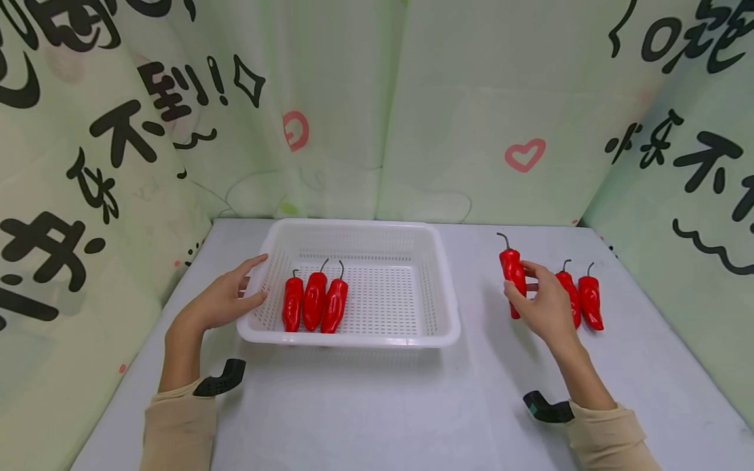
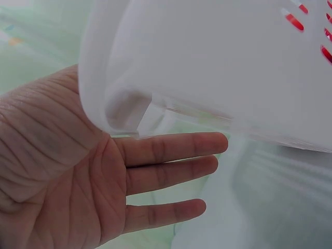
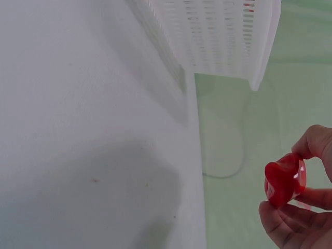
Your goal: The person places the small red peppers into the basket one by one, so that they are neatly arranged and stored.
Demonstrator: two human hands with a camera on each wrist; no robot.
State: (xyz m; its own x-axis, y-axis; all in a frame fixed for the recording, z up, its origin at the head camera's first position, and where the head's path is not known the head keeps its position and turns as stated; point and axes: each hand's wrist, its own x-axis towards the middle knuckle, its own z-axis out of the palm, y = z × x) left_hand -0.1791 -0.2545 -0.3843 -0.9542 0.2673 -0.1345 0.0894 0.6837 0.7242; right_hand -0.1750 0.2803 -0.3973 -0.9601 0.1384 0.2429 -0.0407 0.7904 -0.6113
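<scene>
My right hand (image 1: 544, 301) pinches a glossy red chili pepper (image 1: 512, 269) between thumb and fingers, its dark curved stem pointing up. The right wrist view shows the blunt lower end of that pepper (image 3: 282, 181) held out at the fingertips. At the left side of a white perforated plastic basket (image 1: 385, 341), my left hand (image 1: 220, 297) has thumb and index finger at the rim. Seen from the left wrist, three fingers of the left hand (image 2: 119, 181) are straight beside the basket wall (image 2: 207, 67), which hides the thumb and index finger.
Three red peppers (image 1: 315, 301) stand side by side in the left part of the basket. Two more peppers (image 1: 591, 302) lie on the white table (image 1: 377, 412) right of the right hand, one partly behind it. A printed pale green curtain (image 1: 471, 131) encloses the table's back and sides.
</scene>
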